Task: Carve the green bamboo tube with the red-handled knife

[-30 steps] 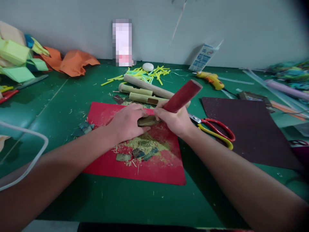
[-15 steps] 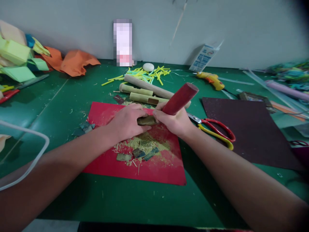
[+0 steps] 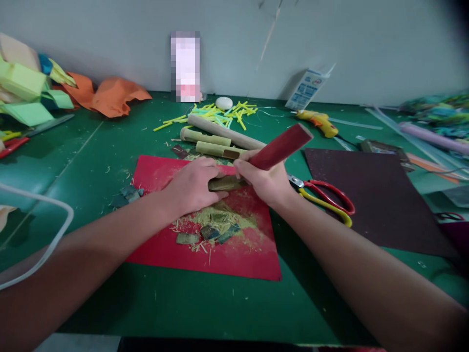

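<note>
My left hand (image 3: 194,183) is closed around one end of a short bamboo piece (image 3: 226,183), pressing it down over the red sheet (image 3: 154,244). In my right hand (image 3: 269,183) is a thick red handle (image 3: 282,146), slanting up to the right; the tool's working end is hidden by my fingers at the bamboo. Fine dust, shavings and dark bamboo chips (image 3: 188,238) lie on the sheet below my hands. Behind them rest two cut bamboo tubes (image 3: 210,147), one with a notch, and a longer pale stick (image 3: 223,129).
Scissors (image 3: 326,195) with red and yellow handles lie right of my right hand, beside a dark brown sheet (image 3: 366,195). Farther back are yellow straw pieces (image 3: 240,112), a yellow glue gun (image 3: 318,122) and a blue-white carton (image 3: 307,88). Orange paper (image 3: 113,96) is at the back left.
The red handle has tilted lower and farther to the right, my right hand turning with it. My left hand and the bamboo piece stay in place.
</note>
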{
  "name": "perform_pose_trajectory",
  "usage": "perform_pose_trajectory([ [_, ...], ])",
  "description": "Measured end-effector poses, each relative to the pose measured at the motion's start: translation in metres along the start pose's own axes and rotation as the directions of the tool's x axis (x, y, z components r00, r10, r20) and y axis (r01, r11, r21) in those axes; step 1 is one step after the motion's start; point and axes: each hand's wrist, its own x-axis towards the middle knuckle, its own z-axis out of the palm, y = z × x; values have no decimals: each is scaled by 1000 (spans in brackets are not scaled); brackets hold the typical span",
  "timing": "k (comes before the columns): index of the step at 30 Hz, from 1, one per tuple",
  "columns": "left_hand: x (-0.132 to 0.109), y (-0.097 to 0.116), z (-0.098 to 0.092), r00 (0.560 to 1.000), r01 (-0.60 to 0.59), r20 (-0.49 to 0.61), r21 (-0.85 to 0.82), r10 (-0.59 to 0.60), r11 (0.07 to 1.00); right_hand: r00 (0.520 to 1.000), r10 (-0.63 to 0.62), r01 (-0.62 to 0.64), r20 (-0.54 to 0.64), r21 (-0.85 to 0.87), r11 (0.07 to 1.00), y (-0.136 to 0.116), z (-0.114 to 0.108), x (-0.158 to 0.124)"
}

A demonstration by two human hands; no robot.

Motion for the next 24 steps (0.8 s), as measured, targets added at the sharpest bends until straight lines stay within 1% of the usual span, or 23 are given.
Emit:
perform_pose_trajectory([
  [3,1,-1,-1,999,-30,-13,-18,30,999,993,3,1,118,-36,999,-1,-4,-1],
  [5,1,-1,-2,999,-36,-15,-11,36,999,986,-3,13,166,-56,998,0,-6,-1],
  [7,1,-1,-2,999,-30,-14,4,30,1000,981,-15,29,191,-72,997,1,-7,-1],
  [15,0,-1,1,999,-28,-46,5,28,1000,978,-25,42,206,-78,996,3,-5,-2],
  [18,0,0,0,999,-32,-42,-5,32,999,979,-44,62,200,-86,994,3,-6,-1],
  [24,0,1,-2,1000,-7,-14,-6,7,1000,981,-36,55,189,-93,994,3,-5,0],
])
